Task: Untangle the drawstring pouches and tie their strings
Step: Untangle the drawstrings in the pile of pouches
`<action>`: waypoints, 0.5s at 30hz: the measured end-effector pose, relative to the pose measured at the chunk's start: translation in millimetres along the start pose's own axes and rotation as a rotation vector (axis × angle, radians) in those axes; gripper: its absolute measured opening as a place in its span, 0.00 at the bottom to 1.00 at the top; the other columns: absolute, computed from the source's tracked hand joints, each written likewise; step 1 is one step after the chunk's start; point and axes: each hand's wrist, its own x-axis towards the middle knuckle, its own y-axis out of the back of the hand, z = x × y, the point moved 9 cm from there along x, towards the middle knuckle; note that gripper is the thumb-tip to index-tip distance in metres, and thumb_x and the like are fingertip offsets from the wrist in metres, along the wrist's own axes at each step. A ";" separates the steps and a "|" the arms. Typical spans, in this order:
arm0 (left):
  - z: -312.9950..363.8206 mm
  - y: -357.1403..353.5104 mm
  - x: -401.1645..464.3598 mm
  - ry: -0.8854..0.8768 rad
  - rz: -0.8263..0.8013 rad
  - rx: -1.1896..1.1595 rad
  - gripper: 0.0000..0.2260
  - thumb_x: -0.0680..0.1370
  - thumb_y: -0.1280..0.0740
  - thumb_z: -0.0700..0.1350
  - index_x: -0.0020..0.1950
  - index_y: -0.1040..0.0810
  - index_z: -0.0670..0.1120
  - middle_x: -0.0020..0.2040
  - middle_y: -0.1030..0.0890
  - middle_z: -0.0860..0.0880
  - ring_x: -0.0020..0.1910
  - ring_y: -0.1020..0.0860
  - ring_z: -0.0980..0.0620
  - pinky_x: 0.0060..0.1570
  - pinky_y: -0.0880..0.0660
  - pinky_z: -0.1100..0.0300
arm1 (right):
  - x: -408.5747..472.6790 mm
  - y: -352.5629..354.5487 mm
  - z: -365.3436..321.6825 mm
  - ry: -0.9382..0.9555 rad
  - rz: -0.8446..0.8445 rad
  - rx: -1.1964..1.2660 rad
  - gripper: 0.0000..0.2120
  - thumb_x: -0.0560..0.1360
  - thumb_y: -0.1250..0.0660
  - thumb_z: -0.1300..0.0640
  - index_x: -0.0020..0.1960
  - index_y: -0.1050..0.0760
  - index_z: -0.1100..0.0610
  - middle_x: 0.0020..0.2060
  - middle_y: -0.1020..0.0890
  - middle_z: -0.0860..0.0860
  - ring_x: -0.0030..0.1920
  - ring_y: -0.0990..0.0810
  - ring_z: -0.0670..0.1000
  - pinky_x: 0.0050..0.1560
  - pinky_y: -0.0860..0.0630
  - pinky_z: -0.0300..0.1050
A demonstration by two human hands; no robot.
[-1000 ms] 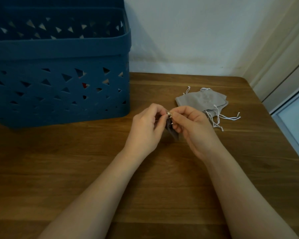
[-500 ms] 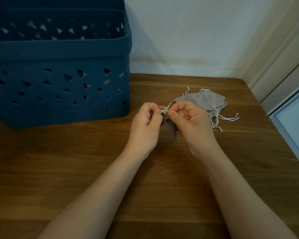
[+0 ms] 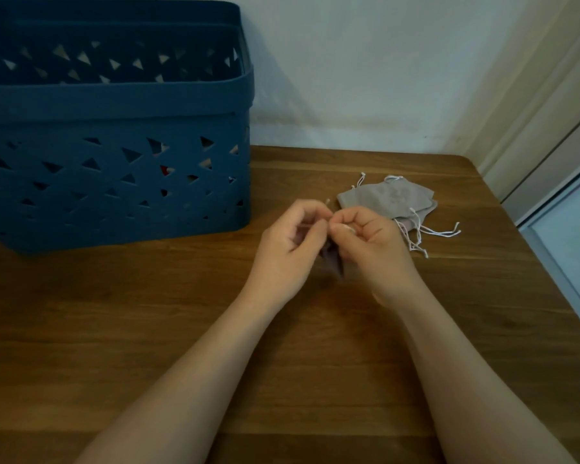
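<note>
Head view gives me a brown wooden table [image 3: 181, 329] with visible plank grain, pushed up against a pale wall [image 3: 365, 78]; the table's far right corner is rounded, and past it I see a cream door or window frame [image 3: 533, 128] with a pane of glass low at the right edge. On the left, a dark blue plastic basket [image 3: 114, 112] with triangular cut-outs stands on the table near the wall; something red shows through one of its holes, too small for me to name. Both of my bare forearms reach in from the bottom. My left hand [image 3: 288, 249] and right hand [image 3: 372, 249] meet near the table's middle, fingers curled and pinching a thin white string [image 3: 310, 225] between thumb and forefinger tips, with a small dark grey pouch [image 3: 332, 259] hanging between the palms, mostly hidden. Just beyond my right hand, a pile of light grey drawstring pouches [image 3: 385, 199] lies flat on the wood, its loose white cords [image 3: 429, 232] trailing toward the right.
</note>
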 end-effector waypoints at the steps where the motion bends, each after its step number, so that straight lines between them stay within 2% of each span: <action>1: 0.2 -1.0 0.0 -0.002 -0.006 0.016 0.06 0.78 0.36 0.42 0.49 0.25 0.53 0.43 0.21 0.58 0.44 0.21 0.61 0.44 0.23 0.65 | 0.5 -2.3 2.1 0.000 -0.011 -0.024 0.06 0.76 0.37 0.63 0.43 0.24 0.55 0.28 0.21 0.45 0.30 0.24 0.43 0.30 0.28 0.36; 4: -4.1 4.5 1.3 0.015 0.027 0.098 0.04 0.75 0.31 0.45 0.47 0.24 0.54 0.44 0.20 0.55 0.46 0.21 0.60 0.47 0.22 0.61 | 3.6 -0.3 8.3 -0.014 0.007 -0.020 0.07 0.76 0.37 0.63 0.42 0.25 0.55 0.24 0.26 0.45 0.27 0.29 0.43 0.28 0.31 0.36; 6: -7.2 5.7 3.0 0.031 0.011 0.169 0.04 0.75 0.32 0.45 0.46 0.24 0.55 0.44 0.20 0.55 0.46 0.21 0.61 0.47 0.22 0.62 | 4.4 3.2 8.9 -0.012 0.032 -0.035 0.06 0.76 0.36 0.61 0.41 0.27 0.54 0.25 0.26 0.46 0.28 0.28 0.45 0.30 0.29 0.38; 10: -1.8 -1.3 7.5 -0.030 -0.012 0.334 0.02 0.77 0.33 0.44 0.46 0.23 0.51 0.44 0.21 0.55 0.45 0.23 0.60 0.45 0.24 0.64 | 0.6 14.8 -10.5 0.167 0.135 -0.380 0.08 0.75 0.34 0.59 0.41 0.28 0.48 0.34 0.24 0.44 0.35 0.24 0.37 0.36 0.28 0.29; 12: 0.0 -1.8 11.3 -0.046 0.004 0.375 0.02 0.76 0.33 0.43 0.45 0.23 0.50 0.42 0.22 0.55 0.42 0.24 0.60 0.41 0.27 0.68 | -1.6 16.9 -16.7 0.219 0.169 -0.432 0.10 0.75 0.34 0.59 0.40 0.30 0.46 0.35 0.24 0.42 0.38 0.24 0.33 0.37 0.29 0.27; 15: -4.1 1.6 13.5 -0.010 0.027 0.359 0.02 0.75 0.32 0.44 0.43 0.23 0.50 0.41 0.22 0.55 0.41 0.24 0.60 0.39 0.26 0.68 | -1.1 15.3 -16.7 0.236 0.186 -0.501 0.10 0.75 0.34 0.59 0.40 0.31 0.45 0.35 0.24 0.42 0.39 0.24 0.32 0.38 0.28 0.27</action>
